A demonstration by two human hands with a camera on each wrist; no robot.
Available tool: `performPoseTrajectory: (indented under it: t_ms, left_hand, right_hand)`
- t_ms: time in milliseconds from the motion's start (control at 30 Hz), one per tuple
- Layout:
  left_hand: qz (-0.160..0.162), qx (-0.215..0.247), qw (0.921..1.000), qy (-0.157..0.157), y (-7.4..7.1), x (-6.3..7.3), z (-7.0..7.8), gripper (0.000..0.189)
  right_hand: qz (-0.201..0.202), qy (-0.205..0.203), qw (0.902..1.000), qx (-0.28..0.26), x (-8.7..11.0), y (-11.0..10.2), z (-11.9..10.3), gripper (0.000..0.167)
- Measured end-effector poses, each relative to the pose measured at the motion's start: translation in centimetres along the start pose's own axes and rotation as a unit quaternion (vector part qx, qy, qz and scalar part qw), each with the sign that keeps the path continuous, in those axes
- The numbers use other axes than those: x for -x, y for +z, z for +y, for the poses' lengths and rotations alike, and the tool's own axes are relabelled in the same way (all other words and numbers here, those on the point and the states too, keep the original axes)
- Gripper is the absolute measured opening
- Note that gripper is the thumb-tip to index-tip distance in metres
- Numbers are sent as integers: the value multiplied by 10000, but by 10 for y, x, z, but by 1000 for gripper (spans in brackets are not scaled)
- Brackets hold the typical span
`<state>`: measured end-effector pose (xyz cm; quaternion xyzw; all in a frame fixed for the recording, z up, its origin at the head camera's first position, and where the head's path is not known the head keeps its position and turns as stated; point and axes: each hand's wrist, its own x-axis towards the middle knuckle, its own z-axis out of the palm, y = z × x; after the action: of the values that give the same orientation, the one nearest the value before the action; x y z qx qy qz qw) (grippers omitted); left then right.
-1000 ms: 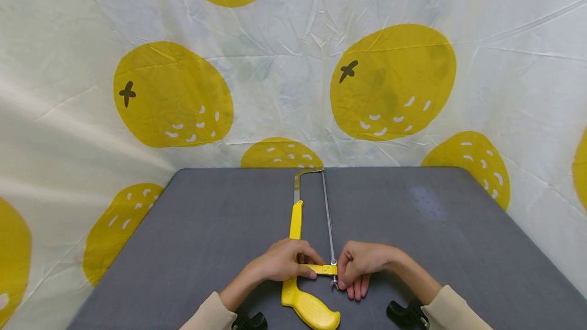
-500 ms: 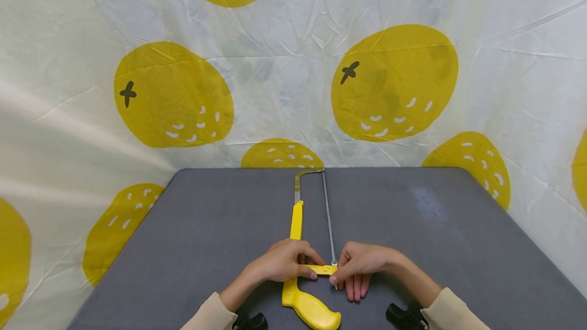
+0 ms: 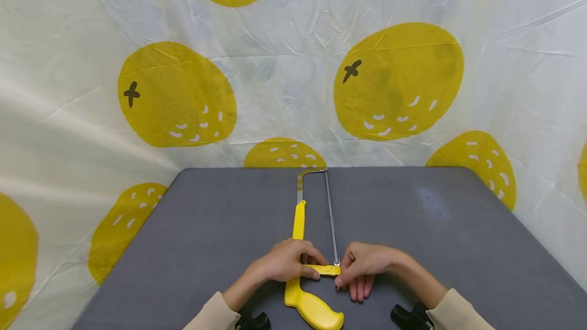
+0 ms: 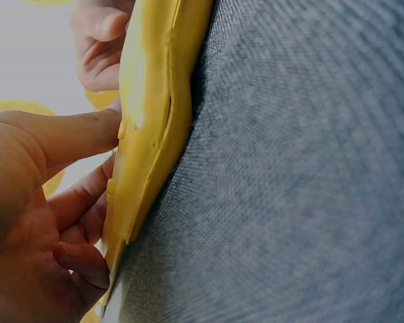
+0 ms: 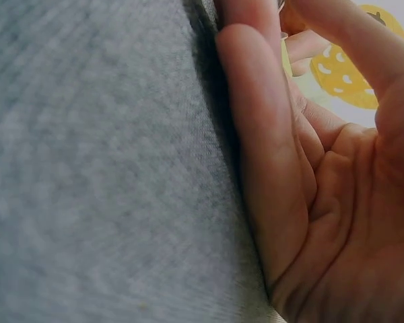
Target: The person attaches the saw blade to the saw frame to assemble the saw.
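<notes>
A yellow-handled hacksaw [image 3: 316, 309] lies flat on the grey table, grip toward me and frame pointing away. Its narrow blade [image 3: 331, 213] runs along the right side. My left hand [image 3: 289, 261] holds the yellow crosspiece near the grip, thumb on the near side and fingers on the far side; in the left wrist view the yellow handle [image 4: 151, 101] covers its fingertips. At the blade's near end, my right hand [image 3: 364, 264] pinches the wing nut between thumb and bent index finger, which mostly hide it. Its other fingers [image 5: 262, 114] lie extended along the tabletop.
The grey table [image 3: 220, 218] stretches out to both sides of the saw. Behind it hangs a pale curtain [image 3: 284, 90] printed with yellow fruit, meeting the table's far edge close to the saw's tip. Dark wrist straps [image 3: 410, 315] sit by both cuffs.
My right thumb has shifted over the wing nut, which showed bare a second ago and is now mostly covered. The left hand keeps its hold, and the saw stays in place.
</notes>
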<state>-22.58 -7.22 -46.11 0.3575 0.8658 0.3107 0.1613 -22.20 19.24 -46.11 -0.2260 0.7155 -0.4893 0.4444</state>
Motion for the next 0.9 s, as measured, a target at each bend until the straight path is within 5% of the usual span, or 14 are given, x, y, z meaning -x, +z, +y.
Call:
performPoseTrajectory:
  t_ms: [900]
  left_hand:
    - [117,-52,9999,-23,4,2,-1,24]
  right_hand:
    - [-129,-193,9997,-71,0,1,8,25]
